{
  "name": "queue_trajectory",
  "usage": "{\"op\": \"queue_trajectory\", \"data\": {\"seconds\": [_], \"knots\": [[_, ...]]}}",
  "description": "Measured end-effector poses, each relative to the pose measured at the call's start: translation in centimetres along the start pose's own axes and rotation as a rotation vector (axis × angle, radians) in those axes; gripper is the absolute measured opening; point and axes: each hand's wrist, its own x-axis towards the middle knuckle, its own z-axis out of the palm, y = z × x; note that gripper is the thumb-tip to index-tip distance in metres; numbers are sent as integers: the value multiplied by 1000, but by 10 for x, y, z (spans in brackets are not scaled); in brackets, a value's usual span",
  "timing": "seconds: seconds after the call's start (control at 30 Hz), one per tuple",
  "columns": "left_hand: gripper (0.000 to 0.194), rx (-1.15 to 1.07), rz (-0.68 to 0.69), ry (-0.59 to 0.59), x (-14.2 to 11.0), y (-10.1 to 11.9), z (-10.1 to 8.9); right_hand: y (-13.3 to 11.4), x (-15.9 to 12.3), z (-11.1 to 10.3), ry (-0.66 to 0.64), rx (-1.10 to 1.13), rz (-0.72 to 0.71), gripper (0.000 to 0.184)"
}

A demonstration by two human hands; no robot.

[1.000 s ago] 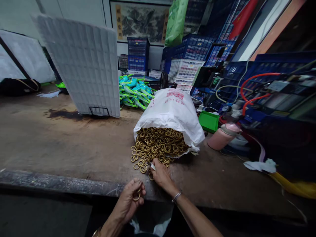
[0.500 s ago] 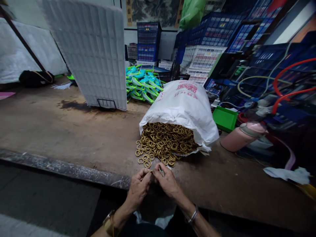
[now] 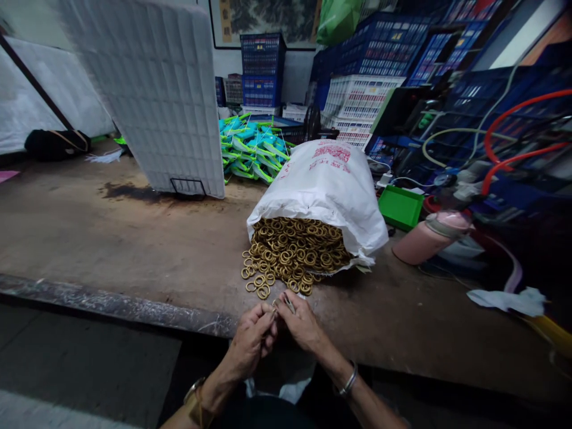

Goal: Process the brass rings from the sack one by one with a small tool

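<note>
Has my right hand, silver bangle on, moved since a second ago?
Yes: against the white, red-printed sack of round golden rings, your right hand has drawn back toward you.

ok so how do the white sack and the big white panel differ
The white sack lies bulging on its side; the white panel stands up and looks flat.
The sack carries red print; the panel shows a ridged grid and no print that I can see.
The sack's open mouth spills brass-coloured rings; the panel has a black wire frame at its foot.
Both are whitish and on the worktable.
</note>
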Motion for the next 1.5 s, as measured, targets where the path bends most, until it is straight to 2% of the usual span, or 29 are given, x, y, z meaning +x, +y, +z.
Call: {"op": "queue_trajectory", "data": {"seconds": [0.07,0.17,0.23,0.37,0.6,0.7,0.83,0.9,1.0,1.13,1.3,1.4,1.5], "knots": [[28,23,6,13,-1,0,0,1,-3,-1,22,-14,-2,22],[29,83,48,35,-3,1,-1,2,-10,0,62,-206,-48,18],[30,114,80,46,-6,2,0,2,-15,1,20,-347,-89,11],[32,156,141,57,-9,4,0,-3,-23,6,-53,-537,-100,17],[26,177,199,50,-9,-1,-12,-3,-22,16,-73,-665,-52,17],[29,177,127,21,-13,-3,-17,7,-17,17,-62,-749,6,21],[25,98,12,-98,-22,-6,-19,22,-8,2,99,-878,199,28],[24,-26,-30,-131,-23,-6,-20,25,-5,-6,170,-854,201,25],[28,-184,-81,-84,-19,-4,-22,26,-3,-9,206,-758,141,15],[27,-196,-76,-34,-12,-3,-26,23,-4,3,182,-747,99,15],[19,-304,-135,-43,-7,0,-35,16,-1,19,172,-866,177,13],[19,-373,-164,-80,-2,2,-39,14,1,21,177,-880,180,13],[14,-394,-170,-22,3,3,-39,17,1,20,190,-859,155,12]]}}
